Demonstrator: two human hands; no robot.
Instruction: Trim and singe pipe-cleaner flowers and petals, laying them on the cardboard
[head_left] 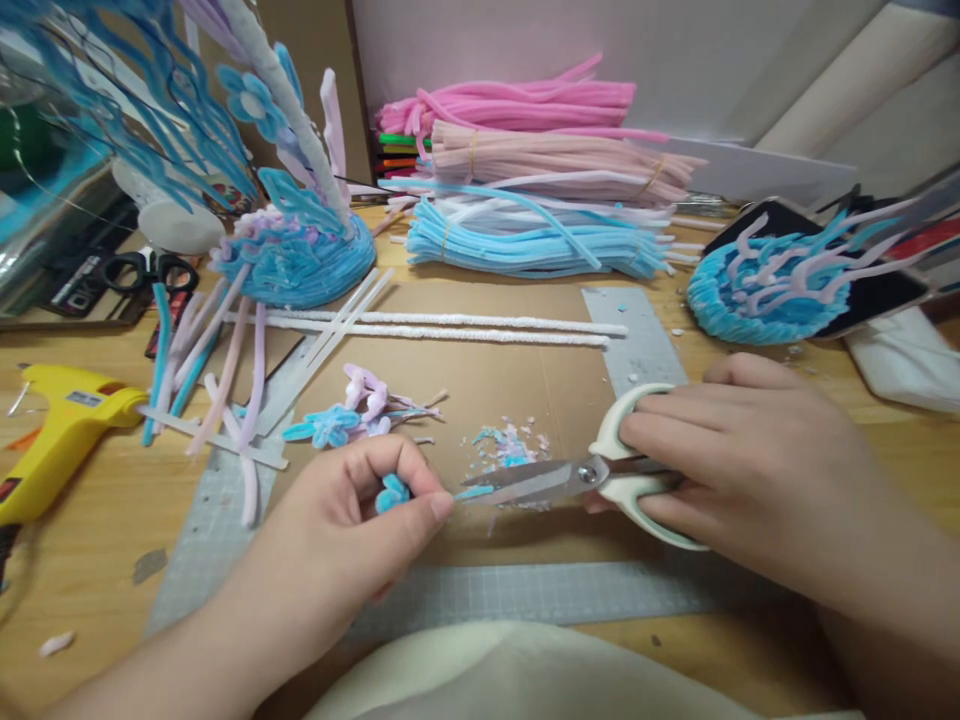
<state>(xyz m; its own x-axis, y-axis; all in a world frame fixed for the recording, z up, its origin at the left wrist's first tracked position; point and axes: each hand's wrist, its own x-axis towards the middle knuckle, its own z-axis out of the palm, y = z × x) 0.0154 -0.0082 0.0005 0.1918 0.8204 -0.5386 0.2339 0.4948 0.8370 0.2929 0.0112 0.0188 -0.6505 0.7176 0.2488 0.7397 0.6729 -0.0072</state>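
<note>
My left hand pinches a small blue pipe-cleaner flower, its stem pointing right between thumb and forefinger. In my right hand is a pair of scissors with pale cream handles; the blades point left, with their tips at the stem beside my left fingertips. Beneath the blades lies a little heap of blue and pink fuzz clippings on a brown cardboard sheet. Finished blue and lilac flowers with thin stems lie just beyond my left hand.
Bundles of pink, beige and blue pipe cleaners are stacked at the back. A yellow glue gun lies at left, near a blue decorated base. Another blue piece sits at right. A grey cutting mat lies under the cardboard.
</note>
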